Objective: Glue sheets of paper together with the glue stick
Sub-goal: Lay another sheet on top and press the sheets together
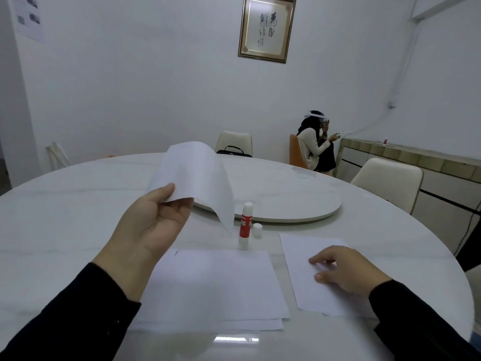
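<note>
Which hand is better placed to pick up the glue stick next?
Probably the right hand: it rests on the small sheet with nothing gripped. The left hand holds a lifted sheet. The uncapped glue stick stands between them.

framed calligraphy (266, 28) — top cut off, glue stick (245, 225) label illegible

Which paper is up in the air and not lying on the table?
The bent sheet pinched in the left hand. The stack in front and the single sheet under the right hand both lie flat.
</note>
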